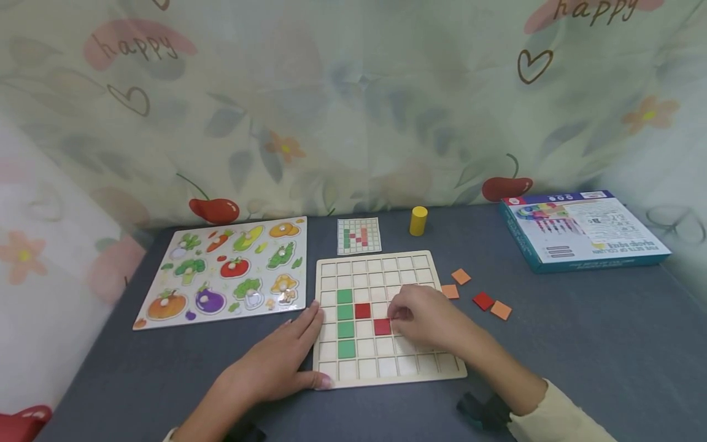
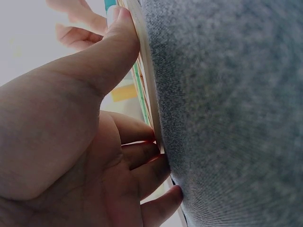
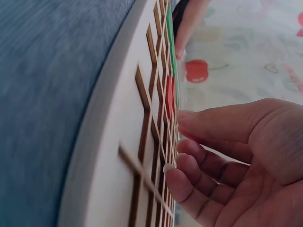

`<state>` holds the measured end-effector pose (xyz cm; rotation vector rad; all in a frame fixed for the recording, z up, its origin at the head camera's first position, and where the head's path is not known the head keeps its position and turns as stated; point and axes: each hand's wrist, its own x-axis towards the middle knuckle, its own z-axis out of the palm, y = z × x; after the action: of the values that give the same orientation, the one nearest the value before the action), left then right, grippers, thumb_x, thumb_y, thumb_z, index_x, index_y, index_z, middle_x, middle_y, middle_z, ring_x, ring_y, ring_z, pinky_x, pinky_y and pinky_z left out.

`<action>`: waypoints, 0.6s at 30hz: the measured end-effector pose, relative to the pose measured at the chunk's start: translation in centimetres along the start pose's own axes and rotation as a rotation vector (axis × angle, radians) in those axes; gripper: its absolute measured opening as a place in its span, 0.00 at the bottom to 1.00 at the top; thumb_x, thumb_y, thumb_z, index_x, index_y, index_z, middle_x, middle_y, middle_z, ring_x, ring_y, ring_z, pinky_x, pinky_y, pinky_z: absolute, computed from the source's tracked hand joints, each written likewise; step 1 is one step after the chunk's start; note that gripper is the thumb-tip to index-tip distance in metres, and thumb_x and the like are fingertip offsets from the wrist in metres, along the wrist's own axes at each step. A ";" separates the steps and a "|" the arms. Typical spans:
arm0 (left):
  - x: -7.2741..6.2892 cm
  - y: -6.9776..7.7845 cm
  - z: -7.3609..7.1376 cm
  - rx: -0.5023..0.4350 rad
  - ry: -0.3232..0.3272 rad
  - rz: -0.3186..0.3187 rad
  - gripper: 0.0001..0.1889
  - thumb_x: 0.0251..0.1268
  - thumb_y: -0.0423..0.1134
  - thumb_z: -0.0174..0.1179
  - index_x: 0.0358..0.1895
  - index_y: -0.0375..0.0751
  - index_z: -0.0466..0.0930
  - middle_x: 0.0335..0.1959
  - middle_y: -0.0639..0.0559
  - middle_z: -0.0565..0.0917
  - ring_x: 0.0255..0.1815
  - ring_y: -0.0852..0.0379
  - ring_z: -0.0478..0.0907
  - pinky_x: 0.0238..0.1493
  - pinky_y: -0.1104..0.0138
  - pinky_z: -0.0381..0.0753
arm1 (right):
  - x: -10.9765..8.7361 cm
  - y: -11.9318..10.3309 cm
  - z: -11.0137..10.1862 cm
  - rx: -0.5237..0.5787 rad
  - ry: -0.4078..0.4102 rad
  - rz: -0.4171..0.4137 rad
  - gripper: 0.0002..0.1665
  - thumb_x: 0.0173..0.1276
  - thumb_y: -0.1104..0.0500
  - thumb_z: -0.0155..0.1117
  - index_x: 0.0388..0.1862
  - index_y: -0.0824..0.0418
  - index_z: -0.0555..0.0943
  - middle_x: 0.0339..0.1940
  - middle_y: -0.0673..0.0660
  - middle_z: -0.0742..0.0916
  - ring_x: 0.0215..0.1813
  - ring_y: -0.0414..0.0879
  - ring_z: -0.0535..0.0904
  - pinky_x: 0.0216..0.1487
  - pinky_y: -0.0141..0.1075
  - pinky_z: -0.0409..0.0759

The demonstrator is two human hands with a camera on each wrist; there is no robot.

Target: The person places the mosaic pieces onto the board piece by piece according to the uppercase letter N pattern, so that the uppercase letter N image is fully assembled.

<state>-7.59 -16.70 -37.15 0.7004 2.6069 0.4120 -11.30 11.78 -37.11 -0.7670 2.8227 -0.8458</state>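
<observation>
A pale wooden grid board [image 1: 405, 366] lies in the middle of the dark table. Green square tiles [image 1: 345, 329] form a column in it, with one red tile [image 1: 362, 310] beside them. My right hand [image 1: 425, 316] is bent over the board; its thumb and index finger pinch at the right edge of a second red tile [image 1: 382, 326], which sits in a cell. In the right wrist view the thumb tip meets the end of the red tiles [image 3: 169, 97]. My left hand [image 1: 282, 362] steadies the board's left side, fingers extended, thumb [image 2: 118, 42] along the near edge.
Right of the board lie loose orange tiles [image 1: 501, 310] and a red tile [image 1: 483, 301]. Behind it are a pattern card [image 1: 359, 236] and a yellow cylinder [image 1: 418, 221]. A vegetable puzzle board [image 1: 221, 288] lies left, a game box [image 1: 585, 233] at the back right.
</observation>
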 end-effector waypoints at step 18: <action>-0.1 0.0 0.0 -0.005 0.003 0.010 0.58 0.55 0.67 0.66 0.81 0.39 0.49 0.82 0.45 0.47 0.79 0.47 0.50 0.74 0.47 0.56 | -5.5 7.8 -6.2 -0.066 0.120 0.233 0.05 0.61 0.60 0.74 0.35 0.58 0.86 0.25 0.47 0.79 0.30 0.43 0.72 0.30 0.39 0.70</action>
<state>-7.54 -16.77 -37.15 0.7112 2.6055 0.4233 -11.39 23.18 -36.37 -0.3946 2.9809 -0.7890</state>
